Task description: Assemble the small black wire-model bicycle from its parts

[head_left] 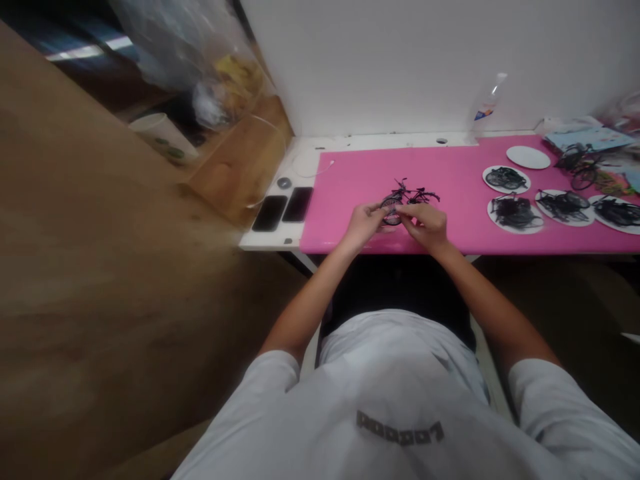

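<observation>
White wall point(390, 67) rises behind the worktop point(350, 143), and a pink covering point(360, 177) spreads over most of its surface. Near the middle of the front edge, a black model bicycle point(393, 201) is between the person's hands. The left hand point(364, 223) pinches the rim of the wheel nearer the person, thumb and fingers drawn together; the right hand point(427, 223) grips the same wheel from the other side, its fingertips closed at the rim. Whether they also hold some small separate piece is too fine to tell.

The bicycle already looks largely formed: two wheels, a frame and a raised handlebar can be made out. It seems well along, though blur and the fingers hide whether every joint is seated. Toward the right edge, four white plates point(507, 191) carry tangled black parts point(514, 212), which appear to be loose and unassembled. Behind them, by the far right corner, another black bicycle point(584, 176) leans by some packets point(590, 138) and looks more or less whole. A plain white plate point(528, 157) lies farther back, and a clear bottle point(487, 110) stands at the far edge. At the left end, two dark phones point(270, 213) lie side by side, with a white cable point(313, 175) behind them.
</observation>
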Demonstrator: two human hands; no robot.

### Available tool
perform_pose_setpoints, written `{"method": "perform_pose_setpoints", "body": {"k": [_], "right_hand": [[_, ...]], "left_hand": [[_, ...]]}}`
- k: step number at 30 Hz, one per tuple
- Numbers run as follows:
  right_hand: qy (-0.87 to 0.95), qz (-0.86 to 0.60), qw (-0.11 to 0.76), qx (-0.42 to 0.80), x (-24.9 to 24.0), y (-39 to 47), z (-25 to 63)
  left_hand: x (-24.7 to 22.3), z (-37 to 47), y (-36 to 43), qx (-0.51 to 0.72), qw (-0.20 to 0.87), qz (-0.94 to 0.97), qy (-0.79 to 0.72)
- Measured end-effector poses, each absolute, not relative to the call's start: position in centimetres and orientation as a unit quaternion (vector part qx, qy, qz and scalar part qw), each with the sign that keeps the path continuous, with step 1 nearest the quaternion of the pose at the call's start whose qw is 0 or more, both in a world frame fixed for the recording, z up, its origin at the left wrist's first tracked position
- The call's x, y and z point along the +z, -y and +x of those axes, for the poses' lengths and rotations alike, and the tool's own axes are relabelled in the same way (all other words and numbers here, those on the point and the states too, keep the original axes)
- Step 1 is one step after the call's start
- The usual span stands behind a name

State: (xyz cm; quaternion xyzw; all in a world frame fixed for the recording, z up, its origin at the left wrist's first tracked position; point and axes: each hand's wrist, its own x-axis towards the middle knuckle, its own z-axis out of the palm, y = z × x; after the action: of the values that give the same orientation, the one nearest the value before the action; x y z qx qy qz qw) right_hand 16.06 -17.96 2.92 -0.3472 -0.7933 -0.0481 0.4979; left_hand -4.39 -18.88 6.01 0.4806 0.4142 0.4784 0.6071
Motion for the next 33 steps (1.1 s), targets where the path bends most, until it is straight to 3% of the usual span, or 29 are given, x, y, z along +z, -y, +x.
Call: {"method": "perform_pose_setpoints", "body": {"k": [14,22,28,33], "right_hand": [[0.819,-0.339,0.461,-0.039,3.4,18.0,15.7],[0.856,-0.219,0.44,-0.163,3.7,17.9,16.2],[0.882,-0.251,0.376,-0.136,3.8,18.4,16.3],[0.863,-0.274,0.401,-0.138,4.0,18.4,16.2]], "left_hand": [[7.1,-5.0,19.1,0.46,0.507,0.547,-0.481],[7.3,-5.1,19.1,0.436,0.51,0.542,-0.506],[7.4,-4.9,19.3,0.44,0.537,0.512,-0.505],[7.2,-5.0,19.4,0.454,0.58,0.482,-0.474]]}}
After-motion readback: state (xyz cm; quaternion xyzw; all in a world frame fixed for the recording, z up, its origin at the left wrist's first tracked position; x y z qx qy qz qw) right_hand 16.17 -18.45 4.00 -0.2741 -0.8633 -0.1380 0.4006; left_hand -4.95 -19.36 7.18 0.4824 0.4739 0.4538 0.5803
